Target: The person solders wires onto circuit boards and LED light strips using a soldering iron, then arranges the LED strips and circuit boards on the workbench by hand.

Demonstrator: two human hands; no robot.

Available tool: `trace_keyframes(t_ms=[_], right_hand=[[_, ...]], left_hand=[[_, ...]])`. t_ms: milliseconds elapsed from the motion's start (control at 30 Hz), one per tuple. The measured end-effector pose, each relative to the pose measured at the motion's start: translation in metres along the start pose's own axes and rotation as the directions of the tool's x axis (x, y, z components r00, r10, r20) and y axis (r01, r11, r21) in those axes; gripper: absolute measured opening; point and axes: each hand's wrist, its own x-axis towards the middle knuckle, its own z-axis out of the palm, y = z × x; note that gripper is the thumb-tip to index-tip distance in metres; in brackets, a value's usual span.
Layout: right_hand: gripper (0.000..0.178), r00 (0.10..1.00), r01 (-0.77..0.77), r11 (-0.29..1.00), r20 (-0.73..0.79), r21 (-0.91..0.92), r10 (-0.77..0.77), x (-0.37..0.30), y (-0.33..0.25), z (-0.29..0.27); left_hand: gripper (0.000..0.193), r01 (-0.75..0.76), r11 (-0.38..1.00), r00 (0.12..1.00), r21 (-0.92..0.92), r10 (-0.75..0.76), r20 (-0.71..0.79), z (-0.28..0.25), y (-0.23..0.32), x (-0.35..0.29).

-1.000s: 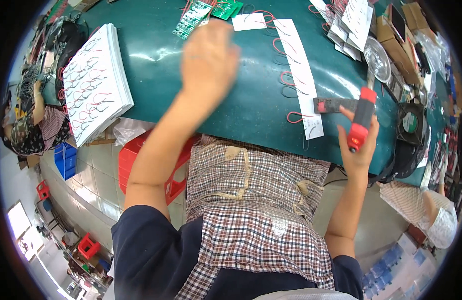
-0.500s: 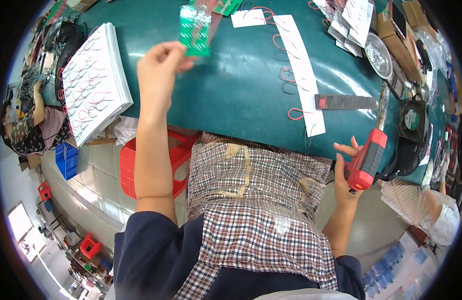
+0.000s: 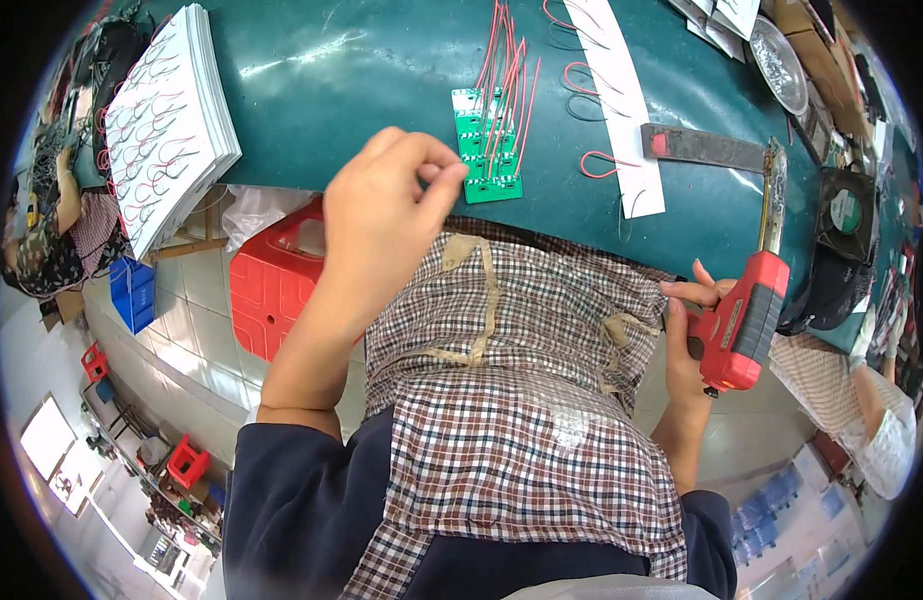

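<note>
Green worktop carries the wired circuit board, probably light, stiff, best held by bare edges; left hand beside it, fingers nearly together, grip unclear; right hand clamped round red tool.

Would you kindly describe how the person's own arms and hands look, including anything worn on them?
The left sleeve and right sleeve are short, dark navy and look plain. Below them both forearms are uncovered. The left hand and right hand are bare, with no gloves, and no watch shows.
</note>
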Motion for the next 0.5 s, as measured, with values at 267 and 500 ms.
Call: trace_keyframes(t_ms=[267, 500], right_hand=[[0.031, 0.992, -0.113, 0.994, 0.055, 0.013, 0.112, -0.013, -0.009, 0.000], [0.035, 0.988, -0.142, 0.990, 0.065, -0.004, 0.142, -0.020, -0.004, 0.001]], left_hand=[[0.022, 0.006, 0.985, 0.999, 0.173, -0.012, 0.034, 0.025, 0.007, 0.009], [0.021, 0.113, 0.989, 0.980, 0.097, -0.127, 0.151, 0.015, 0.002, 0.016]])
